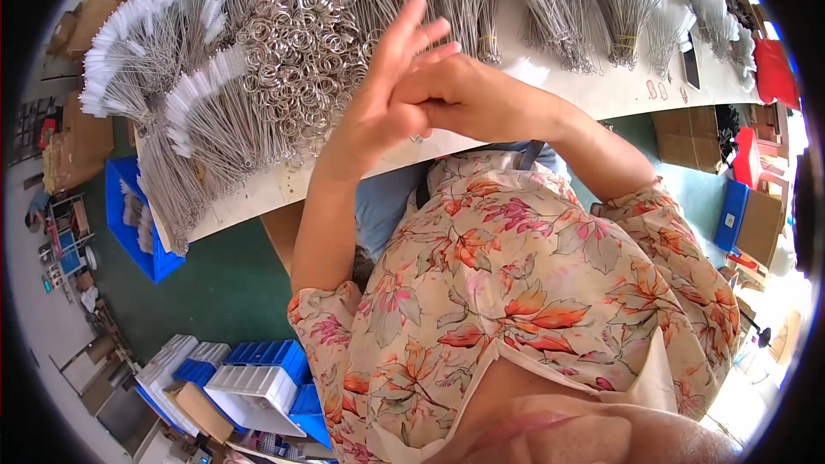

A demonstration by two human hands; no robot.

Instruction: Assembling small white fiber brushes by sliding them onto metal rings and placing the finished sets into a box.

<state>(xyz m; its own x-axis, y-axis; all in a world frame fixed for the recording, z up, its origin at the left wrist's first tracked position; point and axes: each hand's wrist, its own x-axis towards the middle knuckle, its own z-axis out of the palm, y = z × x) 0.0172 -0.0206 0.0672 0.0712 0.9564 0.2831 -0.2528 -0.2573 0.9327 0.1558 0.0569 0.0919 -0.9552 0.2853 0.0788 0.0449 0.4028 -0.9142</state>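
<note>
Both of my hands meet above the near edge of the table. My left hand is open, its fingers stretched up and away. Against its palm and fingers rests my right hand, with the fingers curled closed. Whatever lies between those curled fingers, if anything, is hidden. Just left of the hands is a heap of silvery metal split rings. Thin brushes with white bristles and twisted wire stems lie in fanned bunches beside the heap. More brush bundles line the far side, some banded together.
The pale tabletop carries a phone and a few small reddish loops at the right. A blue bin stands by the table's left end. Stacked white and blue crates are at lower left, and a cardboard box is under the right side.
</note>
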